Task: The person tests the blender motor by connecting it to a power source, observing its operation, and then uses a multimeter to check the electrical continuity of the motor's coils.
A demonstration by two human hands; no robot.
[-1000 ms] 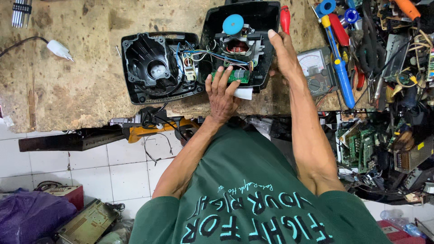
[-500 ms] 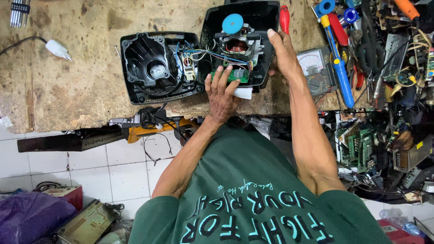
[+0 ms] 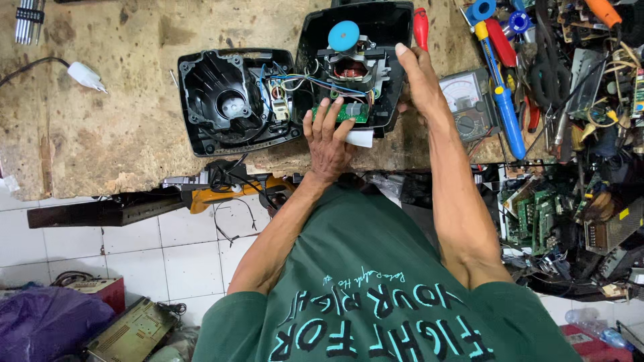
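A black appliance housing lies opened in two halves on the worn wooden bench. The right half (image 3: 396, 40) holds a motor with copper windings (image 3: 350, 67) and a blue round cap (image 3: 343, 35). The left half (image 3: 201, 100) is mostly hollow, and coloured wires (image 3: 305, 80) run between the two. My left hand (image 3: 329, 137) lies flat with spread fingers on a small green circuit board (image 3: 359, 110) at the near rim of the right half. My right hand (image 3: 419, 74) grips that half's right wall, fingertips at its rim.
An analog multimeter (image 3: 466, 104) sits right of the housing, beside a blue-and-yellow screwdriver (image 3: 500, 94) and a red-handled one (image 3: 420, 27). Tools and circuit boards (image 3: 537, 214) crowd the right side. A white plug on a cable (image 3: 84, 74) lies far left. An orange tool (image 3: 228, 191) hangs under the bench edge.
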